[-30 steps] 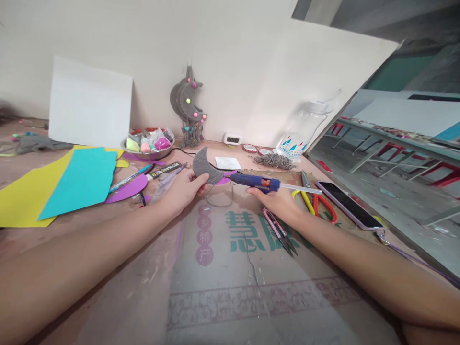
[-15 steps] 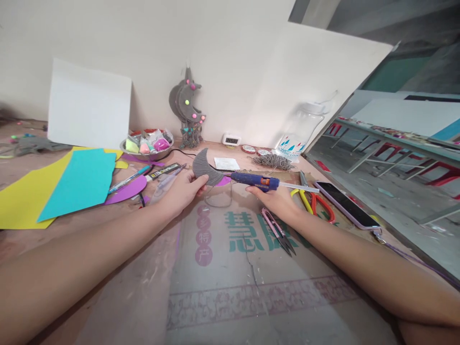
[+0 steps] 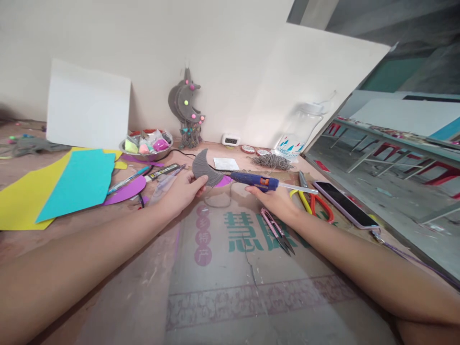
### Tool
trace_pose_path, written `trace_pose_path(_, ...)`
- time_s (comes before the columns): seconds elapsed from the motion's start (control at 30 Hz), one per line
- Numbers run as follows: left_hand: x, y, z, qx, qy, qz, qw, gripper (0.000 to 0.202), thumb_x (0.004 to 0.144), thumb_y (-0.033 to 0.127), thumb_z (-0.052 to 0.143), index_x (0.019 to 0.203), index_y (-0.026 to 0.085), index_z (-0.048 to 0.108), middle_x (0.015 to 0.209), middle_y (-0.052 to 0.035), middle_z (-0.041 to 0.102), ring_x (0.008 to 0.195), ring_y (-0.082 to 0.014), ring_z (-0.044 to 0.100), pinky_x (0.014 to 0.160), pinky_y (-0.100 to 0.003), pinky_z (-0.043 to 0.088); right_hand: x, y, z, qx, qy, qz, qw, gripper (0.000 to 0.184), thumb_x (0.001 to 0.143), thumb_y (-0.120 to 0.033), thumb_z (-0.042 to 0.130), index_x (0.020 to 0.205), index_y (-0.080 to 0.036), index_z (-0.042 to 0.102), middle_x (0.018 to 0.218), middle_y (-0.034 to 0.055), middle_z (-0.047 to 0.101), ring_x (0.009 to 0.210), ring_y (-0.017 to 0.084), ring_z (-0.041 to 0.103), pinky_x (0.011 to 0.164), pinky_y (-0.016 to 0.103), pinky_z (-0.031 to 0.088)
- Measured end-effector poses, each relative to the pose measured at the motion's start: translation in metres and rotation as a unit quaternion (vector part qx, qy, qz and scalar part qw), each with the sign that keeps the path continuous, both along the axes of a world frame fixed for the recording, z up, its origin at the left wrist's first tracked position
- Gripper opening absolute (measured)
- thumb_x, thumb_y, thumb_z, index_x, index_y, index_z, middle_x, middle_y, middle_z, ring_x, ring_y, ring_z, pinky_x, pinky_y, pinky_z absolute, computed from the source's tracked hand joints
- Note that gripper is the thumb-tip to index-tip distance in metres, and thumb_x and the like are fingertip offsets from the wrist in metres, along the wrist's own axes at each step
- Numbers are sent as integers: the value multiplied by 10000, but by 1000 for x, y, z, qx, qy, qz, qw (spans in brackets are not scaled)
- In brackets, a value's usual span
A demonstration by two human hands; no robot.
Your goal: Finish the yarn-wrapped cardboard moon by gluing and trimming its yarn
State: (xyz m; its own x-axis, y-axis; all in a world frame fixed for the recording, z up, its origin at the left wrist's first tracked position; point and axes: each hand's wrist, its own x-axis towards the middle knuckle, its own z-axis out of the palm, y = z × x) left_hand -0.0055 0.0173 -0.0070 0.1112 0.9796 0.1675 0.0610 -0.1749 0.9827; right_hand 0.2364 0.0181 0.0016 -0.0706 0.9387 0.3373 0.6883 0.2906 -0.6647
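Note:
My left hand [image 3: 186, 191] pinches the lower edge of a crescent moon shape [image 3: 206, 168], wound in grey yarn with its purple tip [image 3: 223, 181] uncovered. A loose loop of yarn hangs beneath the crescent. My right hand [image 3: 275, 199] is wrapped round a blue hot glue gun [image 3: 253, 180], a clear glue stick [image 3: 298, 188] jutting from its back. The gun's nozzle points left, close against the purple tip; whether it touches I cannot tell. Pink thread snips [image 3: 276, 231] lie just below my right wrist, and pliers with yellow and red handles [image 3: 312, 203] are beside it.
Yellow [image 3: 25, 201] and turquoise sheets [image 3: 77, 184] cover the left side. Behind stand a bowl of coloured clay [image 3: 147, 152], a finished grey moon ornament [image 3: 187, 103], a small clock [image 3: 230, 140], a yarn bundle [image 3: 272, 162] and a clear bottle [image 3: 300, 129]. A phone [image 3: 345, 205] lies at right.
Slightly more of the crescent's purple tip shows beside the glue gun's nozzle. Both hands keep nearly the same places and grips.

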Motion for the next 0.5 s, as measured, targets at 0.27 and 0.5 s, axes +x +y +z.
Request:
trace_pose_path(0.27, 3, -2, 4, -32, -44, 6, 998, 238, 735, 359, 590, 635, 164, 497, 548, 29, 508, 484, -82, 421, 489, -215, 327, 2, 2, -2, 21, -42, 28, 999, 323, 718, -514, 607, 812, -206, 639, 793, 23, 682, 764, 211, 625, 717, 338, 483)
trace_pose_path(0.5, 1, 0, 0, -37, -68, 18, 997, 240, 739, 364, 579, 615, 174, 500, 559, 26, 510, 493, -93, 428, 505, -229, 342, 0, -5, 10, 56, 24, 77, 995, 261, 772, -464, 574, 814, -206, 581, 789, 14, 645, 766, 173, 600, 722, 291, 475)
